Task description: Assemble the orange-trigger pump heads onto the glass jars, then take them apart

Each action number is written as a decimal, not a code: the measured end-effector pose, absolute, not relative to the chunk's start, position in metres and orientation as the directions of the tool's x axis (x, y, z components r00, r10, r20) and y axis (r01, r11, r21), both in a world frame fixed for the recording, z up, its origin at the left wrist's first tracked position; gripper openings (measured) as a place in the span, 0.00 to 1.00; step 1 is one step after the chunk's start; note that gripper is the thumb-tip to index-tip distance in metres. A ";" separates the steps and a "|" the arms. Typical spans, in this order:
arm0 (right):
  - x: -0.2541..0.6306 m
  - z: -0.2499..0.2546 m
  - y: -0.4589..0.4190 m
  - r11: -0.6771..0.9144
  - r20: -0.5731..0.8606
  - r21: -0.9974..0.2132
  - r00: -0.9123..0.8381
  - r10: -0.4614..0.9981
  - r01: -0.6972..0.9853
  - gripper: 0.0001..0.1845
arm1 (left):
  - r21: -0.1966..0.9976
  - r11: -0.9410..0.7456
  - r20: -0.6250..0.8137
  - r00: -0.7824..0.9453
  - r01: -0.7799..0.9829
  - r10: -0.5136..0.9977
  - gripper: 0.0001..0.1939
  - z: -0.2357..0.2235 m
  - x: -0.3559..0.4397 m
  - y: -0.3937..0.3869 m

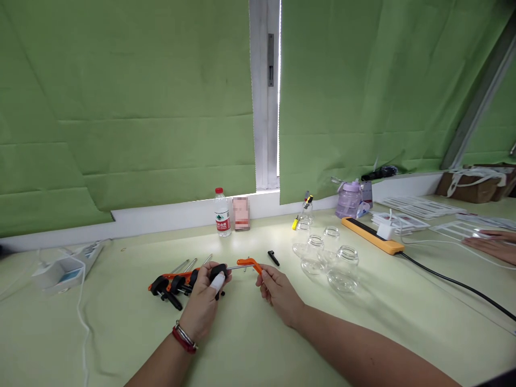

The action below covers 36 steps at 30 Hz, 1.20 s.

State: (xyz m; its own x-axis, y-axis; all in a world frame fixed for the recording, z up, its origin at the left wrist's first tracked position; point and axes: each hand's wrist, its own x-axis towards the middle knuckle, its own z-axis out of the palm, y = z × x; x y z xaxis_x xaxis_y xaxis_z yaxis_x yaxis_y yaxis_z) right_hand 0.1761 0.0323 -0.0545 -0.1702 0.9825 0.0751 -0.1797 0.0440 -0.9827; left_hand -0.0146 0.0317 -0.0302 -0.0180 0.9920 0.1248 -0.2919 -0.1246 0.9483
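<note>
My left hand (206, 293), its thumb wrapped in white, is closed around a black round part (218, 272) with a thin metal rod (238, 267) sticking out to the right. My right hand (278, 290) pinches the lower end of an orange bent piece (253, 263). The rod's tip reaches that orange piece; whether it passes through it I cannot tell. Left of my hands, several similar black and orange assemblies (160, 285) with metal rods lie in a row, partly hidden by my left hand. A small black handle (273, 258) rests beyond my right hand.
Clear glass jars (342, 271) stand to the right, near an orange power strip (373, 236). A water bottle (222, 214) and a pink box (241, 214) stand by the wall. A white cable (83, 317) runs down the left. Another person's hand (489, 246) is at far right.
</note>
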 end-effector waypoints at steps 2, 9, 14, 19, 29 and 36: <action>0.176 -0.055 0.033 0.044 0.079 -0.981 -0.185 0.980 -0.187 0.21 | 0.967 -0.134 0.137 -0.001 -0.217 0.991 0.16 -0.032 -0.014 0.031; 0.176 -0.053 0.032 0.073 0.117 -0.981 -0.249 0.961 -0.178 0.21 | 0.992 -0.114 0.118 0.074 -0.053 0.990 0.21 -0.032 -0.014 0.029; 0.176 -0.054 0.032 0.075 0.124 -0.982 -0.290 0.949 -0.173 0.20 | 0.988 -0.155 0.152 0.147 0.003 0.977 0.23 -0.033 -0.014 0.028; 0.178 -0.053 0.030 0.089 0.131 -0.986 -0.327 0.936 -0.140 0.18 | 0.986 -0.167 0.163 0.149 0.016 0.975 0.22 -0.029 -0.013 0.025; 0.179 -0.059 0.033 0.066 0.111 -0.986 -0.315 0.943 -0.151 0.18 | 0.990 -0.142 0.141 0.147 -0.007 0.979 0.21 -0.032 -0.013 0.029; 0.179 -0.062 0.035 0.000 0.060 -0.985 -0.340 0.938 -0.174 0.20 | 0.984 -0.172 0.156 0.263 0.038 0.952 0.18 -0.029 -0.014 0.025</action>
State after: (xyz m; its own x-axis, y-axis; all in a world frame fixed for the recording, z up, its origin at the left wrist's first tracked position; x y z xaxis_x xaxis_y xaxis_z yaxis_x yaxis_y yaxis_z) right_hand 0.1792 0.0348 -0.0615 -0.3403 0.9384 0.0603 -0.1740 0.0002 -0.9848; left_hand -0.0139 0.0254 -0.0294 0.2632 0.9520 0.1564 0.0382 -0.1722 0.9843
